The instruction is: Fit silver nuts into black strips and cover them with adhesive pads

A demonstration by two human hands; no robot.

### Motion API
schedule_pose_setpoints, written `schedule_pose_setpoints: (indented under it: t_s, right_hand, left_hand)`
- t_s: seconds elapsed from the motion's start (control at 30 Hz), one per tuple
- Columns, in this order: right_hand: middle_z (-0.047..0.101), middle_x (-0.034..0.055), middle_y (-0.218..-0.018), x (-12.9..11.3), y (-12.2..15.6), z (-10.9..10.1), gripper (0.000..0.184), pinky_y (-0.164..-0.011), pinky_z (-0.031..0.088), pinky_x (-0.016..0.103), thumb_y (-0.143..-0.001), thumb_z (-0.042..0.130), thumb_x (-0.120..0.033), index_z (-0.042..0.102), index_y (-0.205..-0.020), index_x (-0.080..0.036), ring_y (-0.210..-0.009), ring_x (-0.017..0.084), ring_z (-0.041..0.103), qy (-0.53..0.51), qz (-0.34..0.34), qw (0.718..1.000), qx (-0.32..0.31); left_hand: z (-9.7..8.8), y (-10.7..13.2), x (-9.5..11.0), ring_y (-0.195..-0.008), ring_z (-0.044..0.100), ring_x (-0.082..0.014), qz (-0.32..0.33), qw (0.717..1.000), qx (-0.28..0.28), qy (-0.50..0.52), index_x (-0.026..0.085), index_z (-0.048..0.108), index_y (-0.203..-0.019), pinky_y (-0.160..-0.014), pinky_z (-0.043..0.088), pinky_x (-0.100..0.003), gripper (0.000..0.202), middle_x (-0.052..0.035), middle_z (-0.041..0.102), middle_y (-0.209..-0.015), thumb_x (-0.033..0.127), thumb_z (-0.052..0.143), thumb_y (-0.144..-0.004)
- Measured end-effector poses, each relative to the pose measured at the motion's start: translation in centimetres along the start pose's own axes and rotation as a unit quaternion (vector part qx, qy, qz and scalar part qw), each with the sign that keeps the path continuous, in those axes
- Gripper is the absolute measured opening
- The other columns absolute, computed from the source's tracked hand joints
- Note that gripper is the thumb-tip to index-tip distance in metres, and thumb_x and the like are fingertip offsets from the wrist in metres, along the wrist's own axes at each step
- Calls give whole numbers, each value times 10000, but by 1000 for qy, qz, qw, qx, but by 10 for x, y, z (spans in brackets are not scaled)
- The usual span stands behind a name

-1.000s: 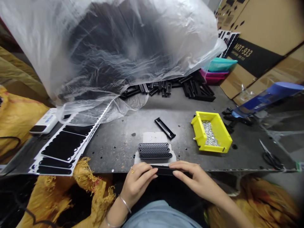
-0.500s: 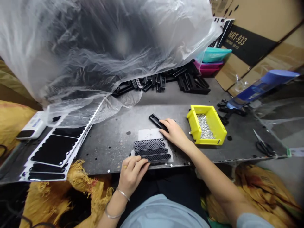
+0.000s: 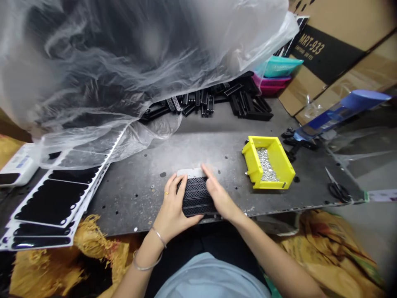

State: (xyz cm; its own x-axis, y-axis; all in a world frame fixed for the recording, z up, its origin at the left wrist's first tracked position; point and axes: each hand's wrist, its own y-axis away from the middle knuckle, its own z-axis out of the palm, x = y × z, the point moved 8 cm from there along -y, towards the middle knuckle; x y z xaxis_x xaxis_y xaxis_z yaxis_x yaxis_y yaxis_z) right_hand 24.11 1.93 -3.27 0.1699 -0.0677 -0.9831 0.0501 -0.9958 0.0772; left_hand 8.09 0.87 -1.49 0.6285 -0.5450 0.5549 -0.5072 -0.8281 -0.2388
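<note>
Several black perforated strips (image 3: 197,197) lie side by side in a tight block on a white card (image 3: 188,172), near the front of the grey metal table (image 3: 136,203). My left hand (image 3: 173,202) grips the block's left end, with a ring on one finger. My right hand (image 3: 218,194) presses on its right side, fingers spread. Between them the hands hide part of the strips.
A yellow bin (image 3: 268,162) of small silver pieces stands to the right. Scissors (image 3: 338,190) lie near the right edge. Black sheets (image 3: 51,203) lie at left. Black parts (image 3: 214,103) are heaped behind, partly under clear plastic sheeting (image 3: 124,70).
My right hand has returned from the loose black piece to the strips. That piece no longer lies at its earlier spot on the table. Both hands now hold the block, and the view has shifted slightly.
</note>
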Motion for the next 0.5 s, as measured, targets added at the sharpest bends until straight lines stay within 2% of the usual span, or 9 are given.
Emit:
schedule_pose_setpoints:
  t_s: [0.07,0.1,0.2,0.23,0.27,0.3,0.37,0.43,0.5]
  right_hand:
    - [359,17,-1693,-11,9,-3,574,-1317,231,477,-1077,355,-571,411,-1586,-313,-1591,213,281,29,-35,999,20]
    - [407,13,-1668,-20,12,-16,525,-1308,260,480,-1083,363,-536,460,-1553,-322,-1576,215,317,55,-61,995,48]
    - [600,55,-1497,-49,23,-98,395,-1239,381,499,-1078,407,-418,606,-1403,-318,-1434,249,517,187,-131,951,208]
    - [658,85,-1402,-53,27,-133,385,-1187,438,507,-1075,397,-383,633,-1367,-295,-1342,263,590,242,-128,924,267]
    - [695,108,-1317,-53,26,-162,381,-1134,482,510,-1065,403,-358,657,-1332,-264,-1258,278,640,305,-106,902,286]
    - [715,123,-1265,-47,20,-183,373,-1087,513,503,-1046,423,-334,678,-1299,-233,-1195,288,670,378,-74,887,255]
    - [701,143,-1299,-21,5,-204,365,-1074,518,492,-985,491,-271,688,-1282,-192,-1191,306,675,520,-11,846,121]
    - [672,159,-1357,2,-2,-209,377,-1085,507,465,-907,562,-201,701,-1256,-170,-1219,318,664,563,10,826,38]
    - [677,163,-1341,15,-3,-204,356,-1072,504,422,-869,577,-154,720,-1195,-165,-1203,307,670,569,10,823,-4]
  left_hand:
    - [-1,1,2,-1516,289,-452,-3,1000,11,-8,250,125,-1656,-1220,318,-680,1203,-191,368,-1566,420,864,-722]
    - [-2,1,3,-1503,303,-454,-4,1000,14,-13,246,134,-1654,-1215,323,-685,1186,-193,369,-1557,419,856,-728]
    - [0,0,3,-1470,341,-450,-6,999,18,-28,224,159,-1649,-1208,332,-685,1140,-201,380,-1529,427,830,-750]
    - [1,0,3,-1462,349,-448,-5,999,21,-32,219,165,-1648,-1208,333,-683,1134,-201,387,-1519,429,826,-752]
    - [1,-1,3,-1459,354,-445,-4,999,26,-33,217,168,-1648,-1209,333,-682,1129,-200,398,-1511,431,823,-754]
    - [1,-2,3,-1462,353,-443,-3,999,30,-33,217,169,-1649,-1210,332,-681,1127,-198,406,-1508,434,821,-757]
    - [-2,-3,3,-1488,328,-454,-7,999,30,-27,224,176,-1652,-1211,321,-695,1135,-202,396,-1538,464,831,-756]
    - [-16,1,3,-1515,300,-468,-26,999,43,10,258,238,-1644,-1217,287,-727,1115,-191,367,-1592,517,851,-749]
    - [-43,11,4,-1513,338,-447,-59,990,91,89,333,339,-1609,-1220,303,-725,1005,-142,385,-1612,546,848,-769]
